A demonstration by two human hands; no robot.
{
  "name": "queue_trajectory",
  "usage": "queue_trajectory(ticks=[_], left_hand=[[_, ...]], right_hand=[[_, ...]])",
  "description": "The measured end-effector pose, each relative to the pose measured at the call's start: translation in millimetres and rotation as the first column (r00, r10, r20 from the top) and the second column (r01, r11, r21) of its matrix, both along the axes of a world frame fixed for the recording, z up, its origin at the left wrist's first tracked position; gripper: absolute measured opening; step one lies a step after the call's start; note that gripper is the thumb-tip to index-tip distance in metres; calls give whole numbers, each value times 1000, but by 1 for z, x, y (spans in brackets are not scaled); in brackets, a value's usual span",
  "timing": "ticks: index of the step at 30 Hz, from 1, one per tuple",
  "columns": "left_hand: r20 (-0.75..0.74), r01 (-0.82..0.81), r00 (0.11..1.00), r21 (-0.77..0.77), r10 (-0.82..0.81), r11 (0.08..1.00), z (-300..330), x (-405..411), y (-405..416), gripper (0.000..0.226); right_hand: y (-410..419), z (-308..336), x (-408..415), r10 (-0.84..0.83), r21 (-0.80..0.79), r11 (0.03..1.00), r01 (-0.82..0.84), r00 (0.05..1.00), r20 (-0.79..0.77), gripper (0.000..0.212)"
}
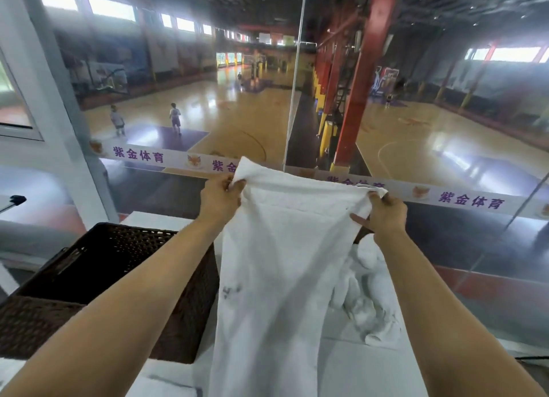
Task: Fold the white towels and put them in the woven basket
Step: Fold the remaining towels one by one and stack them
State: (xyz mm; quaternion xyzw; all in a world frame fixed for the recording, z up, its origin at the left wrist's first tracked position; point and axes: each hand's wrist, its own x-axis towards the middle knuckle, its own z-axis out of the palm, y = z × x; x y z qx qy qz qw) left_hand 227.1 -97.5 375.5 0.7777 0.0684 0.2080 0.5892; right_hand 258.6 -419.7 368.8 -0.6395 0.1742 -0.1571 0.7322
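Above the bench [350, 364], left hand [219, 199] and right hand [386, 215] pinch a white towel's [276, 263] top corners, spread for folding; next, halve it.

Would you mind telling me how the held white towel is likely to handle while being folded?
The white towel is probably floppy: it hangs limp from both top corners. Likely light, since fingertip pinches hold it. Its textured cloth seems unlikely to slip.

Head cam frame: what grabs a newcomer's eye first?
The white towel, held up by its top corners dead centre, hanging long between the left hand and the right hand. Next, the dark woven basket at lower left, and a crumpled pile of towels on the white table at right. Behind it all, glass overlooks a basketball court.
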Motion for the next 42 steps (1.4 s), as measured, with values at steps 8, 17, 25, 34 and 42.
queue_trajectory(ticks=[8, 17, 25, 34, 42], left_hand=[[312, 31, 950, -129, 11, 991, 72, 24, 8, 17], [402, 100, 914, -99, -52, 990, 85, -24, 13, 16], [172, 144, 975, 1, -142, 990, -30, -120, 28, 13], [-192, 253, 953, 80, -234, 964, -192, -239, 27, 18], [-505, 332, 793, -112, -341, 937, -267, -348, 16, 46]], right_hand=[[2, 96, 28, 84, -68, 996, -60, 888, 453, 11], [3, 121, -51, 128, -76, 992, -103, 817, 562, 8], [2, -1, -146, 70, -139, 990, -19, 927, 369, 13], [2, -181, -273, -58, -174, 983, 60, 998, 16, 14], [-23, -235, -371, -106, -212, 975, 66, 977, -187, 19]])
